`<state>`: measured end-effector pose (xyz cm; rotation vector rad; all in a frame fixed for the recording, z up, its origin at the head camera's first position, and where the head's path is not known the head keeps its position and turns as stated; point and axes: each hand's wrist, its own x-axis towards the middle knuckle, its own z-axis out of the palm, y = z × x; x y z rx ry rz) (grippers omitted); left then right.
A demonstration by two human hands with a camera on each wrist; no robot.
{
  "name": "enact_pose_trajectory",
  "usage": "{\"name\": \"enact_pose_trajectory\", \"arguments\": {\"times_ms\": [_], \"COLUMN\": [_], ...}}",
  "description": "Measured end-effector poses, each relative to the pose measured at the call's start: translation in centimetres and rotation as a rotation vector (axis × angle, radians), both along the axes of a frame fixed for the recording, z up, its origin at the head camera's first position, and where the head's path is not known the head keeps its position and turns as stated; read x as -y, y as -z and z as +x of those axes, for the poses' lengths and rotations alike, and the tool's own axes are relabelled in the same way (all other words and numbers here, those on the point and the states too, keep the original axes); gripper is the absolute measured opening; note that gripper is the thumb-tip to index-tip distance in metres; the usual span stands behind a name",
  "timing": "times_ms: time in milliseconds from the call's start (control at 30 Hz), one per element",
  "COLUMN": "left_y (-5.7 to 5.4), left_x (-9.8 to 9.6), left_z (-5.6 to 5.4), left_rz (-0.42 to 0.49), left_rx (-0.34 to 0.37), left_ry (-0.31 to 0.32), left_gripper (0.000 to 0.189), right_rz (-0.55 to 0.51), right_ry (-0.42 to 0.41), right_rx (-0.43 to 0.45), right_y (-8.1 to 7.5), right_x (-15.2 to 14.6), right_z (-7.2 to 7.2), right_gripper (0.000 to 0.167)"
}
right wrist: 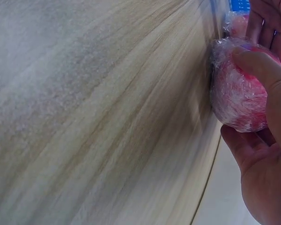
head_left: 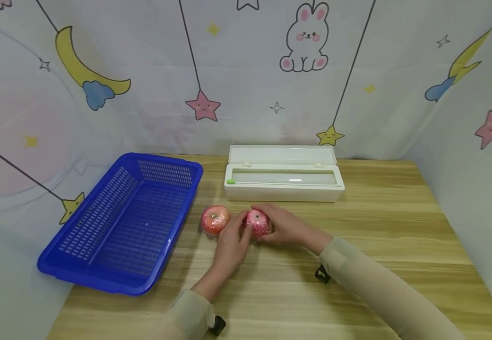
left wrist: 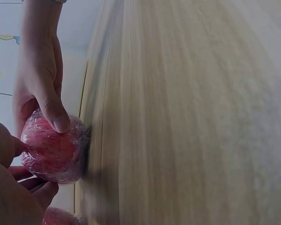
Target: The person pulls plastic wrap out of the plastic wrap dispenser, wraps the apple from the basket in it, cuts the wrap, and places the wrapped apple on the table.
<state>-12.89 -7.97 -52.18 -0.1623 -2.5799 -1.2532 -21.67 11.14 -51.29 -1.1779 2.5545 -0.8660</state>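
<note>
Between both hands on the table is a pinkish-red apple [head_left: 257,224] wrapped in crinkled clear film. My left hand [head_left: 231,242] holds its left side, with thumb and fingers around it. From the right, my right hand [head_left: 287,225] grips the same apple; in the right wrist view its thumb lies across the wrapped surface [right wrist: 241,96]. The left wrist view has the film bunched in shiny folds over the apple [left wrist: 54,150]. Just left of my left hand sits a second film-wrapped apple [head_left: 214,219], redder-orange, stem end up.
A white cling film dispenser [head_left: 284,194] stands behind the hands, lid raised, with a green slider [head_left: 230,181] on its track. At the left lies a blue plastic basket [head_left: 160,264] with slotted walls. A printed curtain [head_left: 246,71] hangs behind the wooden table [head_left: 390,212].
</note>
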Motion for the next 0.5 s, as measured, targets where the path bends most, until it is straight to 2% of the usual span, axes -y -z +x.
{"name": "enact_pose_trajectory", "arguments": {"times_ms": [133, 267, 367, 500], "left_y": [-0.1, -0.7, -1.7, -3.6], "left_x": [0.0, 0.2, 0.6, 1.6], "left_z": [0.0, 0.3, 0.6, 1.0], "left_rz": [-0.01, -0.022, -0.046, -0.124], "left_rx": [0.024, 0.068, 0.099, 0.114], "left_ry": [-0.009, -0.001, 0.017, 0.054], "left_gripper": [0.041, 0.047, 0.055, 0.062], "right_rz": [0.004, 0.034, 0.06, 0.085], "right_ry": [0.003, 0.017, 0.042, 0.084], "right_rx": [0.01, 0.012, 0.003, -0.004], "right_y": [0.2, 0.1, -0.7, -2.8], "right_x": [0.0, -0.2, -0.8, -2.0], "right_z": [-0.1, 0.0, 0.2, 0.9], "right_gripper": [0.092, 0.105, 0.112, 0.107]}}
